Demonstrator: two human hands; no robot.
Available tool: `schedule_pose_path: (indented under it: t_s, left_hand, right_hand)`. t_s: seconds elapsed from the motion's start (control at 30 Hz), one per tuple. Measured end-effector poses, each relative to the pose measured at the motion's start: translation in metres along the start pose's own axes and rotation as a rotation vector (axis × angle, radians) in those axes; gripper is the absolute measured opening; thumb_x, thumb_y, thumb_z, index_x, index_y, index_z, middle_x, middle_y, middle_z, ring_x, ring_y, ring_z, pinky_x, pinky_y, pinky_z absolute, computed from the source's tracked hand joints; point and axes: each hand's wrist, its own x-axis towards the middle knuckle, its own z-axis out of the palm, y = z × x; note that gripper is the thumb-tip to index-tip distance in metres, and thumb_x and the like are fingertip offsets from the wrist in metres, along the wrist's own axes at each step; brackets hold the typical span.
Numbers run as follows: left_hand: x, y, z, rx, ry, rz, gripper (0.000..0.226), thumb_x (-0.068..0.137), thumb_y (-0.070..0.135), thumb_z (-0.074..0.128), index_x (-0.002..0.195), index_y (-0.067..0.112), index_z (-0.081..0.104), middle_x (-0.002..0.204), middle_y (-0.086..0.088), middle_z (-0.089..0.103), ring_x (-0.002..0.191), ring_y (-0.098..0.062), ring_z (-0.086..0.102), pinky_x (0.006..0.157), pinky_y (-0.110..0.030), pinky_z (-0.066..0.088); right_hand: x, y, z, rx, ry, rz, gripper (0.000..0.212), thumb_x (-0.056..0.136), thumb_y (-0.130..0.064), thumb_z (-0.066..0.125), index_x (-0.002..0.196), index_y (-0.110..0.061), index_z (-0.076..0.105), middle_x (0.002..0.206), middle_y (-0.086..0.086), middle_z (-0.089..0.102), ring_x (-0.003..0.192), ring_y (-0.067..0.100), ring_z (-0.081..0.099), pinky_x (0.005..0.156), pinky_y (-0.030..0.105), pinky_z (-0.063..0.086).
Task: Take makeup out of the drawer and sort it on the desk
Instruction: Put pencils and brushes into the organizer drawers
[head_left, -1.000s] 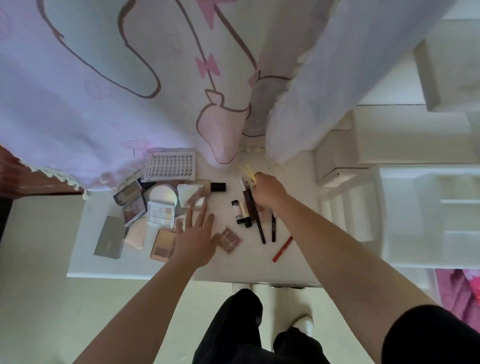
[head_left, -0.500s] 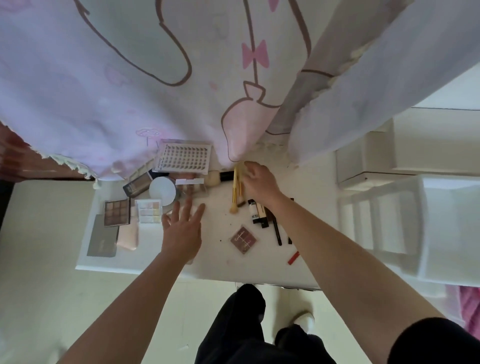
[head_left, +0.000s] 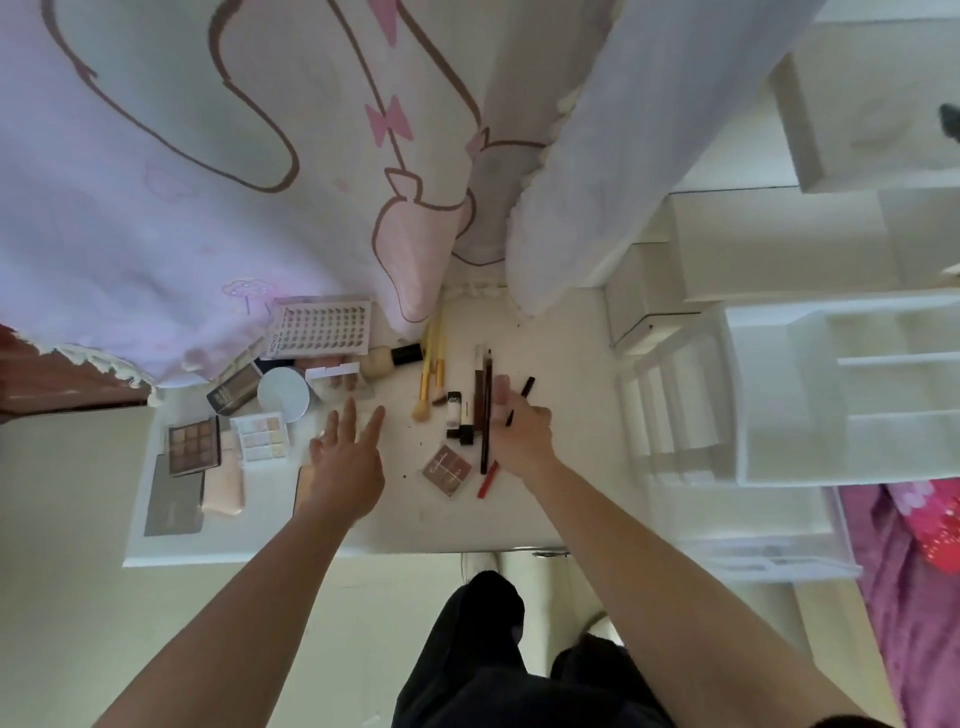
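White desk (head_left: 561, 332), pink curtain (head_left: 182, 234) behind. Left hand (head_left: 345, 467) hovers relaxed, fingers spread, just left of the small brown palette (head_left: 448, 469). Right hand (head_left: 522, 441) grips a thin black pencil (head_left: 527, 387) just right of that palette.

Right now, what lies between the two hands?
Head view: small brown palette, white tube, dark pencils, between left hand and right hand holding a black pen.

Palettes (head_left: 193, 446) at left, yellow-handled brushes (head_left: 431, 364) midway, dark pencils (head_left: 484, 415) at right, flat on white desk (head_left: 415, 525).
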Motion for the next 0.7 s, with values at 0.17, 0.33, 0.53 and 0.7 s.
schedule_pose_path:
  t_s: [0.17, 0.33, 0.53, 0.7]
  left_hand:
    - [-0.017, 0.023, -0.013, -0.03, 0.039, 0.036, 0.062, 0.103, 0.025, 0.038, 0.158, 0.023, 0.01, 0.165, -0.013, -0.003, 0.152, -0.034, 0.0, 0.12, -0.051, 0.016]
    - [-0.036, 0.075, -0.019, -0.315, 0.056, 0.059, 0.062, 0.101, 0.023, 0.047, 0.157, 0.022, 0.019, 0.165, -0.011, 0.009, 0.148, -0.038, 0.019, 0.115, -0.051, 0.029]
    - [-0.065, 0.181, -0.004, -0.392, 0.019, 0.153, 0.064, 0.099, 0.017, 0.043, 0.157, 0.019, 0.016, 0.166, -0.002, 0.005, 0.142, -0.031, 0.034, 0.111, -0.048, 0.035]
    - [-0.106, 0.272, 0.006, -0.658, -0.061, 0.271, 0.068, 0.1, 0.024, 0.044, 0.158, 0.015, 0.009, 0.165, -0.003, 0.012, 0.151, -0.019, 0.015, 0.122, -0.037, 0.015]
  right_hand:
    - [-0.021, 0.0, -0.023, 0.155, -0.101, -0.067, 0.052, 0.103, -0.02, 0.043, 0.154, -0.026, 0.033, 0.146, 0.007, 0.039, 0.125, 0.024, 0.051, 0.084, 0.024, 0.041]
    - [-0.054, 0.045, -0.081, 0.239, -0.149, -0.05, 0.045, 0.096, -0.024, 0.059, 0.141, -0.022, 0.052, 0.121, 0.0, 0.058, 0.105, 0.015, 0.057, 0.095, 0.03, 0.046]
    - [-0.106, 0.143, -0.162, 0.304, -0.136, 0.008, 0.031, 0.096, -0.021, 0.061, 0.126, -0.019, 0.062, 0.108, 0.003, 0.067, 0.09, 0.014, 0.062, 0.078, 0.025, 0.05]
    - [-0.133, 0.219, -0.201, 0.316, 0.298, 0.023, 0.034, 0.095, -0.021, 0.057, 0.129, -0.021, 0.061, 0.124, 0.001, 0.06, 0.108, 0.016, 0.059, 0.091, 0.031, 0.047]
